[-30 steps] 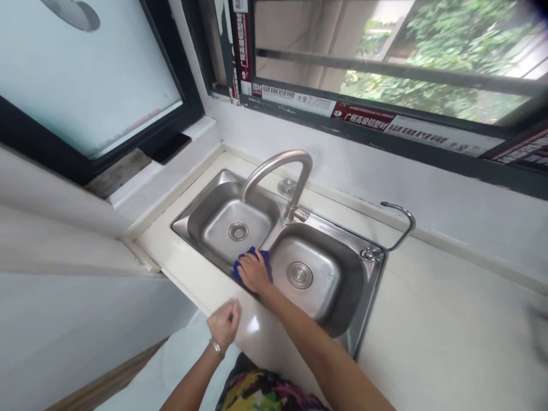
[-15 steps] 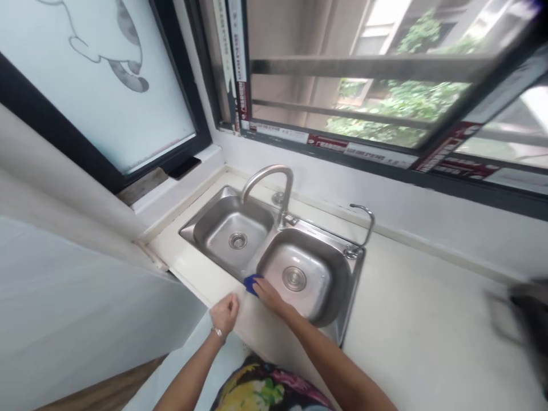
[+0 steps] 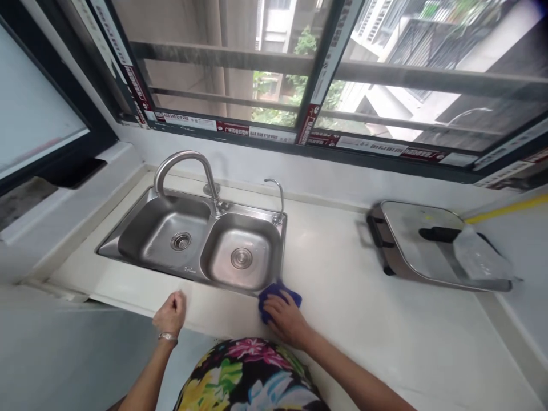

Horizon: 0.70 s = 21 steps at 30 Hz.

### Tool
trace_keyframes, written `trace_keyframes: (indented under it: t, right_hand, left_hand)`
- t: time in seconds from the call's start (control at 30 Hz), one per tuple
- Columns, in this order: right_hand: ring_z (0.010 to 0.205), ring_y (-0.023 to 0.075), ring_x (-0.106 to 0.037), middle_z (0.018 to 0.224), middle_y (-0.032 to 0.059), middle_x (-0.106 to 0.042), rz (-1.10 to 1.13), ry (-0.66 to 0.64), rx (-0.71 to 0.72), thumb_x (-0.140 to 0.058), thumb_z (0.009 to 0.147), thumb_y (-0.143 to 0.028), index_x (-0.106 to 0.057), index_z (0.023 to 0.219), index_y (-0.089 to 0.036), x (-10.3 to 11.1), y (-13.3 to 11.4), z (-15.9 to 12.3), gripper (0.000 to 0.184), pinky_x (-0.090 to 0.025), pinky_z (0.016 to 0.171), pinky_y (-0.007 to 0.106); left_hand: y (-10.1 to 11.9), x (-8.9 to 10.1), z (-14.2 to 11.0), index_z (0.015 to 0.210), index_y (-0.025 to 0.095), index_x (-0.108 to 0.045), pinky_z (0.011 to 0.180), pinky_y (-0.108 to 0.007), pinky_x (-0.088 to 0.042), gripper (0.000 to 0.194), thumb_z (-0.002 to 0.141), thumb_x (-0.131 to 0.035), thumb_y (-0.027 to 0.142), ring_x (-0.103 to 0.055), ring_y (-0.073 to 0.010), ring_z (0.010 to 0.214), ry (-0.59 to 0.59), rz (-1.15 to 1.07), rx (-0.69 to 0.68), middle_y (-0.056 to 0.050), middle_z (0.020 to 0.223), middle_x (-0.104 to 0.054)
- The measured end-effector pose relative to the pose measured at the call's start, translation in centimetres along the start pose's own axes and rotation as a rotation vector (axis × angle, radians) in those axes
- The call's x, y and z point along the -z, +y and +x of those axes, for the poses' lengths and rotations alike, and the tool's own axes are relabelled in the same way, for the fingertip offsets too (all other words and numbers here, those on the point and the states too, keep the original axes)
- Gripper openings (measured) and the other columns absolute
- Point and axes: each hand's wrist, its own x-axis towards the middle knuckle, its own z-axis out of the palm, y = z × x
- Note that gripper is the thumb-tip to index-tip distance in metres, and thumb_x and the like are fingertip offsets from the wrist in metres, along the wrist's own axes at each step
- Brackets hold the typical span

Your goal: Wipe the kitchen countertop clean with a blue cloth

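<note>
My right hand (image 3: 286, 321) presses a blue cloth (image 3: 279, 295) flat on the white counter (image 3: 342, 274), just off the front right corner of the steel double sink (image 3: 194, 240). The fingers lie over the cloth and grip it. My left hand (image 3: 170, 314) rests as a loose fist on the counter's front edge, below the left basin, with a bracelet at the wrist. I see nothing in it.
A tall curved tap (image 3: 182, 168) and a thin small tap (image 3: 276, 197) stand behind the basins. An electric pan with a glass lid (image 3: 432, 242) sits at the right. A barred window (image 3: 299, 85) runs along the back wall.
My right hand has slid the blue cloth from the divider between the basins along the front rim to the counter at the sink's right corner. The view has swung right, showing the pan.
</note>
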Motion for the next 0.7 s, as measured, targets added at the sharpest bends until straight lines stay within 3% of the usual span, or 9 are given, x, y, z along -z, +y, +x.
trace_keyframes:
  t: [0.13,0.27,0.43,0.7]
  right_hand:
    - [0.135,0.0265,-0.048,0.132,0.0074,-0.064,-0.078,0.101,-0.061,-0.05,0.09,-0.022,-0.057,0.131,-0.025,0.4,1.4,-4.7,0.041,-0.02,0.123,0.057]
    - [0.14,0.0285,-0.043,0.143,0.0057,-0.056,-0.198,0.157,-0.149,-0.048,0.091,-0.026,-0.052,0.141,-0.027,0.4,2.7,-5.5,0.049,-0.021,0.124,0.053]
    - [0.145,0.0249,-0.035,0.148,0.0059,-0.052,-0.254,0.203,-0.203,-0.043,0.091,-0.025,-0.047,0.145,-0.02,1.3,6.2,-1.5,0.054,-0.016,0.124,0.052]
    - [0.146,0.0236,-0.032,0.152,0.0049,-0.048,-0.321,0.21,-0.383,-0.037,0.094,-0.03,-0.045,0.147,-0.023,4.7,15.4,6.1,0.054,-0.013,0.122,0.05]
  left_hand:
    - [0.3,0.2,0.0,0.1,0.023,-0.073,0.056,-0.027,-0.023,0.043,0.099,-0.036,0.045,-0.052,-0.0179,0.062,0.011,0.014,0.003,-0.007,0.079,-0.071]
    - [0.4,0.1,0.1,0.099,0.023,-0.074,0.056,-0.027,-0.023,0.043,0.098,-0.037,0.045,-0.051,-0.0183,0.061,0.019,0.021,0.012,-0.007,0.078,-0.07]
    - [0.6,0.0,0.2,0.102,0.022,-0.075,0.057,-0.028,-0.022,0.042,0.098,-0.038,0.044,-0.051,-0.0186,0.063,0.03,0.043,0.043,-0.008,0.08,-0.071]
    - [0.5,-0.1,0.1,0.101,0.022,-0.075,0.058,-0.028,-0.021,0.041,0.098,-0.039,0.042,-0.052,-0.0187,0.065,0.031,0.063,0.025,-0.008,0.079,-0.071]
